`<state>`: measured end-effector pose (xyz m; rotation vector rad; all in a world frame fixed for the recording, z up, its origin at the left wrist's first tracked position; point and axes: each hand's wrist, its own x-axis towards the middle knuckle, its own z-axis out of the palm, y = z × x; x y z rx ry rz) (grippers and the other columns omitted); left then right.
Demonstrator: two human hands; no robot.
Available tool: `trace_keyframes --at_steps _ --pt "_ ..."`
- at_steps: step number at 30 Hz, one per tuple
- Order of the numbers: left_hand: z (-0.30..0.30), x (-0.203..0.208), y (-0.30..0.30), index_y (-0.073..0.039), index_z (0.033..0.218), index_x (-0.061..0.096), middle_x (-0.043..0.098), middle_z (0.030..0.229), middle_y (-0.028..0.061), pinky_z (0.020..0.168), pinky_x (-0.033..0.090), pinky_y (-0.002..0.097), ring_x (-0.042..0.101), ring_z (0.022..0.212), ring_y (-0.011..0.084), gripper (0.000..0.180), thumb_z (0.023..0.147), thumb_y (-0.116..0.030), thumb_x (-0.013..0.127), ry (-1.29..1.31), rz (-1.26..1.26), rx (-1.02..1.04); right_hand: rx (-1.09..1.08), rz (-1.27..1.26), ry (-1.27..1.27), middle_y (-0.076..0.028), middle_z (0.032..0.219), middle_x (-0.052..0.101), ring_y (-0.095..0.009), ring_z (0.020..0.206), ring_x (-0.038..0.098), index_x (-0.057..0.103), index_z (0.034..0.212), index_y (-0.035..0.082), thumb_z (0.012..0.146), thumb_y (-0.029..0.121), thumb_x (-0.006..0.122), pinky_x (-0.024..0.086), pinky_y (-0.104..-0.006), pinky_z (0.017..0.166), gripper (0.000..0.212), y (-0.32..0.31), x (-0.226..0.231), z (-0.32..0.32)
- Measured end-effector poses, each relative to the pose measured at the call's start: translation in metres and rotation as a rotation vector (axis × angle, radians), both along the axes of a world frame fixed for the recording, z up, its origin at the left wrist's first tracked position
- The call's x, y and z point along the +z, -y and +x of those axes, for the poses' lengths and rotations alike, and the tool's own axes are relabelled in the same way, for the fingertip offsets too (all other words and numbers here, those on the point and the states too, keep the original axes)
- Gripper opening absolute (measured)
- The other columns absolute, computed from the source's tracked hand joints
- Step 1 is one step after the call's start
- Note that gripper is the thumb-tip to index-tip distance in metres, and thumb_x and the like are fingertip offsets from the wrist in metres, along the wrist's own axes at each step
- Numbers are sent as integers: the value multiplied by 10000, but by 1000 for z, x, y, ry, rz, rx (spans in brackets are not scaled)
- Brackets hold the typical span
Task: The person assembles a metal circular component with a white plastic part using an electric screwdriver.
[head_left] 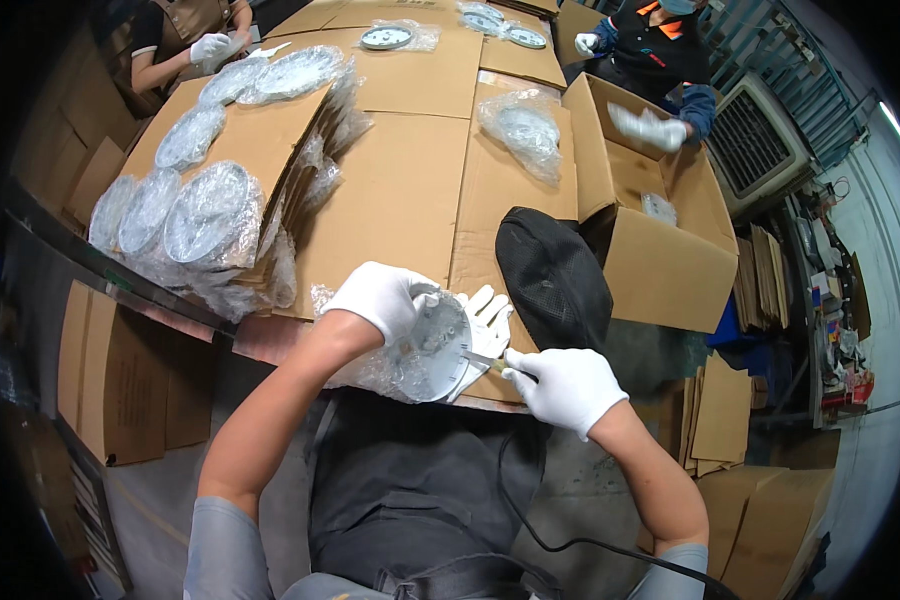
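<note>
At the table's near edge, my left hand point(395, 300), in a white glove, is closed on the upper rim of a round pale dial point(435, 350) with marks along its edge. Clear bubble wrap point(370, 372) lies under and beside the dial. My gloved right hand point(570, 388) pinches a thin tool with a pale flat tip point(482, 358); its exact kind is too small to tell. That tip meets the dial's right edge. A loose white glove point(488, 318) lies just beyond the tool, partly behind the dial.
Bubble-wrapped dials point(210, 210) cover a cardboard stack at left. A black mesh bag point(553, 275) lies right of my hands. Another wrapped dial point(525, 128) sits farther off. One co-worker's gloved hand point(650, 128) is over an open carton point(660, 260); another co-worker's hand point(210, 47) is far left.
</note>
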<state>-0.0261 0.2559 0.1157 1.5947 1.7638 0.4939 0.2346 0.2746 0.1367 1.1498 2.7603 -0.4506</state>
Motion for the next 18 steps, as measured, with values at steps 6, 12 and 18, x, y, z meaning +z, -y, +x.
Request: trace_keyframes --at_steps 6,12,18 --pt "-12 -33 -5 -83 1059 726 710 862 167 727 549 328 701 774 286 250 863 -131 579 -83 91 53 -24 -35 -74 -97 725 670 -300 666 661 714 931 163 915 317 574 518 -416 601 209 -7 -13 8" --pt "-14 -37 -3 -51 1062 720 717 877 171 737 549 325 714 805 251 251 874 -120 569 -124 124 49 -5 23 -214 -72 726 676 -270 647 663 737 991 184 896 313 624 520 -373 571 195 0 -32 18" --pt "-18 -48 -1 -58 1093 709 705 913 195 757 541 340 701 831 291 268 855 -104 594 -6 69 85 -249 -126 -549 -87 857 727 -198 712 704 739 1087 159 877 276 694 550 -292 651 245 18 -76 32"
